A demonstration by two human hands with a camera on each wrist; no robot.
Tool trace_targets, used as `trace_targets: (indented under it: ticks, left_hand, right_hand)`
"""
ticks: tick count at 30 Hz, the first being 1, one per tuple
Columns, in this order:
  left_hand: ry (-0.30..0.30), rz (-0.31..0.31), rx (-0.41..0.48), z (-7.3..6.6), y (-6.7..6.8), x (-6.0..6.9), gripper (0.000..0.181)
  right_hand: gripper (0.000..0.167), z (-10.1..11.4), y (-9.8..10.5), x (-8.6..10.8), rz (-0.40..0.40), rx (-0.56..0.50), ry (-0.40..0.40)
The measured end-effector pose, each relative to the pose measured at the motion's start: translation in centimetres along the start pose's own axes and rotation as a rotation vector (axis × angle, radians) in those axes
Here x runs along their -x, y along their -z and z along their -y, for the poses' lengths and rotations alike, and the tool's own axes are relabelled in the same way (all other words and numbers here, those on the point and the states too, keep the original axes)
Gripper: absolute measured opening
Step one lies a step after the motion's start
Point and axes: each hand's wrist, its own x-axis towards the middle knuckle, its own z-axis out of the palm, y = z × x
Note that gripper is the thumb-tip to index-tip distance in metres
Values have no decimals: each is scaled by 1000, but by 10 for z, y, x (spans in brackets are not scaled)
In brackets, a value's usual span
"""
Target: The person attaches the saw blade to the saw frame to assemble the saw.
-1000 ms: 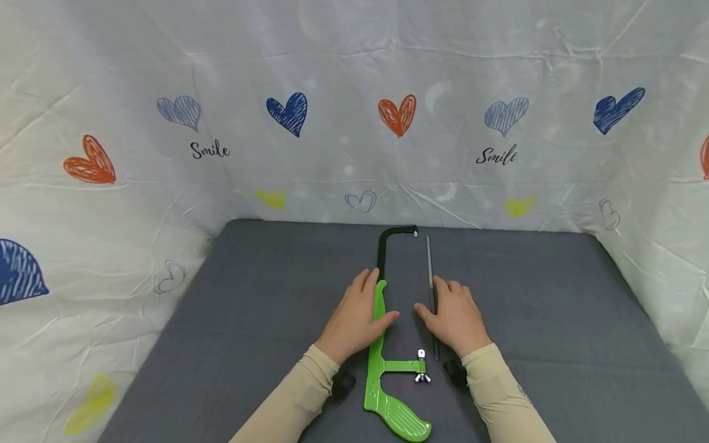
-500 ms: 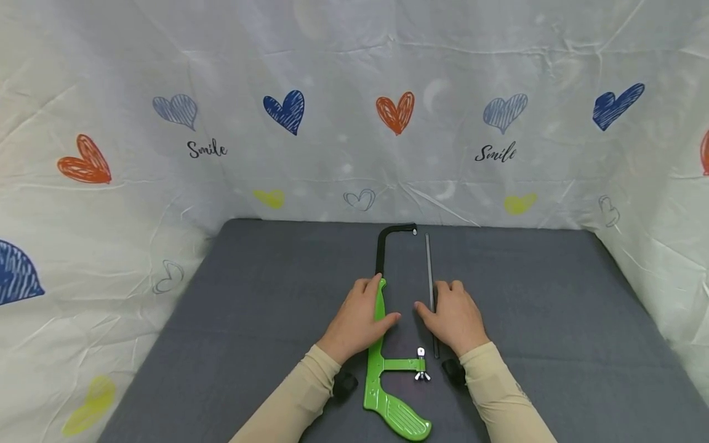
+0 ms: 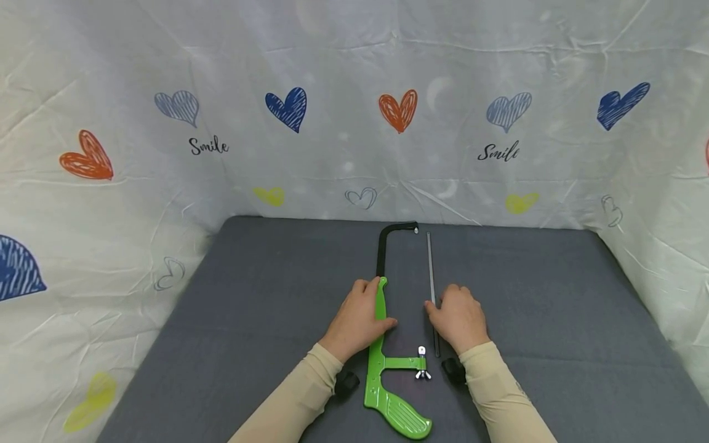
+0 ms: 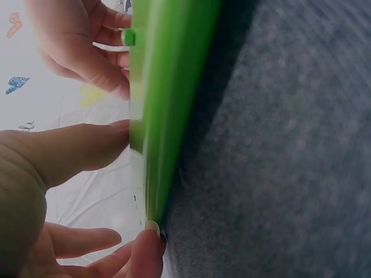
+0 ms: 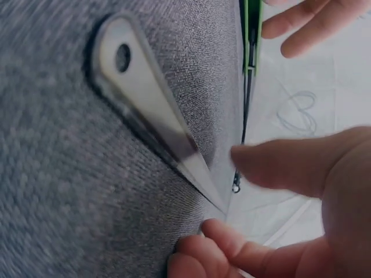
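A hacksaw frame (image 3: pixel 374 369) lies flat in the head view, with a green body and handle and a black bent front arm. My left hand (image 3: pixel 354 320) rests over its green upper part. In the left wrist view, a fingertip touches the far end of the green body (image 4: pixel 168 104), and the thumb lies beside its edge. Right of the frame is a separate grey hacksaw blade (image 3: pixel 429 264). My right hand (image 3: pixel 461 317) is beside this blade, fingers bent down to the cloth. In the right wrist view, the thumb stands apart from the blade (image 5: pixel 151 98), whose near end has a hole.
Grey cloth (image 3: pixel 554 320) covers the table. A wing nut (image 3: pixel 423 374) sits on the frame's short cross arm. Black wrist-worn pieces (image 3: pixel 346 383) show under both wrists. White sheeting (image 3: pixel 343 141) printed with hearts stands behind and at the sides.
My right hand's fingers have bent more, and its thumb has shifted slightly right, closer to the blade. The left fingers have drawn in slightly. Saw frame and blade stay in place.
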Motion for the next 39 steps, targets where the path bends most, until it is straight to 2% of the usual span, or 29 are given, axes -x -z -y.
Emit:
trace_targets:
  ticks: [3, 8, 15, 27, 39]
  left_hand:
    - [5, 3, 8, 0, 0, 0, 91]
    - [13, 3, 9, -1, 0, 0, 92]
    - [19, 6, 7, -1, -2, 0, 91]
    - [6, 3, -2, 0, 0, 1, 90]
    - [16, 21, -3, 2, -1, 2, 92]
  right_hand:
    - [34, -1, 2, 1, -1, 17, -15]
    - [43, 1, 4, 3, 4, 10, -56]
    - [42, 3, 3, 5, -9, 17, -93]
    - [43, 5, 2, 5, 31, -19, -143]
    - [44, 7, 0, 6, 27, -5, -147]
